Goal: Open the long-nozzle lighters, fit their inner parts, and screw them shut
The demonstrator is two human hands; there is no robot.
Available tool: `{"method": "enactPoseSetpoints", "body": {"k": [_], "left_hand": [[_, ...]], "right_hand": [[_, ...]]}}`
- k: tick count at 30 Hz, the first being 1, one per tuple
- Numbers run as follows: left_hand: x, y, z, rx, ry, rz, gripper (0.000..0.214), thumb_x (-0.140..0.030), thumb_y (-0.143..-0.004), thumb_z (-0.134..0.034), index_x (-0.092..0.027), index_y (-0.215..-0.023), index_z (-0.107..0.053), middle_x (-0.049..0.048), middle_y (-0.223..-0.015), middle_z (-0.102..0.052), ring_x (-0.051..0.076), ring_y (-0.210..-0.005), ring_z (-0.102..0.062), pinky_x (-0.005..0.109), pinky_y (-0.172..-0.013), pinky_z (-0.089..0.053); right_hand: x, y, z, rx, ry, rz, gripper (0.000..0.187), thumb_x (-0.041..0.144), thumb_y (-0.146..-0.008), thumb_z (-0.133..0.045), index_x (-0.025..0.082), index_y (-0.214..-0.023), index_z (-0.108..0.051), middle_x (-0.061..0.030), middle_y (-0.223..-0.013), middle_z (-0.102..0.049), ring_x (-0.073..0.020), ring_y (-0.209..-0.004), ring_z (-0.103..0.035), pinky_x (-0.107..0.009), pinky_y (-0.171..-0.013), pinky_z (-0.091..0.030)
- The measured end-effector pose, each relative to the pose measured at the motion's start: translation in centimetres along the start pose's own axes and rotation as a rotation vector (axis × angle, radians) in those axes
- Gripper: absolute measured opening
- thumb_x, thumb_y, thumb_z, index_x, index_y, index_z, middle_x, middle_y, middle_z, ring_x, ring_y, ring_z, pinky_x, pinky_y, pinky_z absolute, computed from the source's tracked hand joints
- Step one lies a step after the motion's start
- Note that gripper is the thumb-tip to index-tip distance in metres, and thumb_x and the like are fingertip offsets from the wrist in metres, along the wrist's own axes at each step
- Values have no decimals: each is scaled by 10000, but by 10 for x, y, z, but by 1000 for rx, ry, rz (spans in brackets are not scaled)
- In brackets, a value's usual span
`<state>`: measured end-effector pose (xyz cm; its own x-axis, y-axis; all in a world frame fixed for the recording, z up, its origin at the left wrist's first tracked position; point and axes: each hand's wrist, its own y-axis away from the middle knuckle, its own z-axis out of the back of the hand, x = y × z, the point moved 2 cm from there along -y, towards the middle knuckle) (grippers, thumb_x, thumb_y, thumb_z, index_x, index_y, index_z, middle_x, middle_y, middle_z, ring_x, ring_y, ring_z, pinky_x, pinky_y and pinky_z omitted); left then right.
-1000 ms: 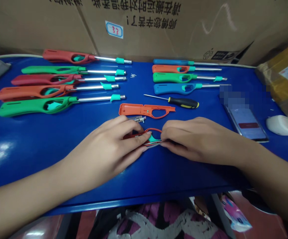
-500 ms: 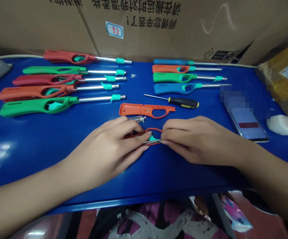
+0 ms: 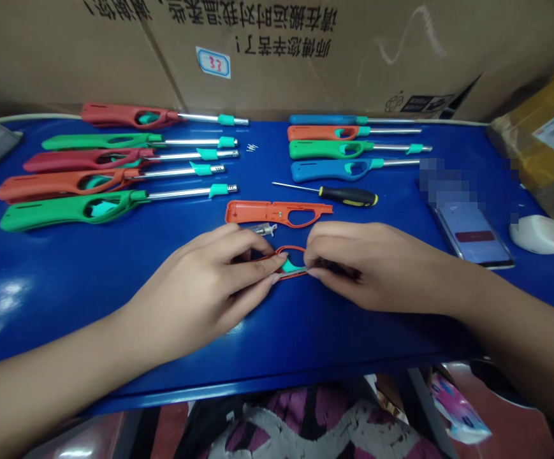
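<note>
In the head view, an orange lighter shell [image 3: 289, 260] is held near the middle of the blue counter [image 3: 42, 274], between the left hand [image 3: 200, 287] and the right hand [image 3: 372, 268]. The fingers [image 3: 252, 270] of both hands are clamped on it from two sides. A second orange shell [image 3: 277, 213] is laid at 12 o'clock, with a small metal part [image 3: 263, 229] just below it. A screwdriver [image 3: 348, 196] is seen at 1 o'clock, long lighters [image 3: 66, 213] in rows at 10 and 2 o'clock, and a phone [image 3: 470, 233] at 3 o'clock.
</note>
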<state>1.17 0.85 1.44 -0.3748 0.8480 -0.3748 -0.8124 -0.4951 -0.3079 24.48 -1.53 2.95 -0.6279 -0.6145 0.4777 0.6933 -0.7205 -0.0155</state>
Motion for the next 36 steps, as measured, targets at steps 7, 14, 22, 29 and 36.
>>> {"method": "enactPoseSetpoints", "body": {"k": [7, 14, 22, 29, 36], "left_hand": [[-4, 1, 9, 50, -177, -162, 269, -300, -997, -623, -184, -1225, -706, 68, -1119, -735, 257, -1003, -684, 419, -829, -569], [-3, 3, 10, 47, -208, -183, 272, -297, -1037, -549, -173, -1220, -706, 54, -1095, -769, 245, -1009, -721, 397, -835, -612], [-2, 5, 10, 27, -167, -165, 262, -279, -1024, -567, -180, -1227, -699, 60, -1124, -775, 239, -1004, -727, 394, -870, -612], [6, -1, 18, -33, -132, -85, 279, -324, -984, -646, -186, -1221, -698, 71, -1154, -758, 223, -991, -702, 361, -890, -567], [30, -6, 34, -50, -187, 135, 224, -341, -991, -608, -167, -1044, -738, 83, -1018, -719, 239, -954, -670, 371, -833, -544]], "right_hand": [[-1, 3, 2, -2, 84, 30, 145, 233, -1007, -534, 196, -936, -655, -25, -1020, -638, -138, -832, -621, -276, -692, -422], [-5, 3, 2, -13, 60, 53, 174, 248, -1029, -510, 184, -957, -655, -50, -1017, -642, -150, -845, -626, -272, -723, -447], [-2, 2, 2, 24, 78, -1, 149, 256, -1010, -535, 191, -1000, -669, -65, -1091, -634, -170, -871, -630, -294, -742, -465], [-3, 2, 2, -13, 111, -11, 149, 247, -1017, -522, 189, -949, -641, -49, -1026, -639, -160, -849, -616, -286, -696, -432], [-1, 2, 1, -41, 206, -5, 159, 292, -1011, -543, 190, -907, -609, -23, -968, -629, -142, -769, -590, -282, -616, -370]]}}
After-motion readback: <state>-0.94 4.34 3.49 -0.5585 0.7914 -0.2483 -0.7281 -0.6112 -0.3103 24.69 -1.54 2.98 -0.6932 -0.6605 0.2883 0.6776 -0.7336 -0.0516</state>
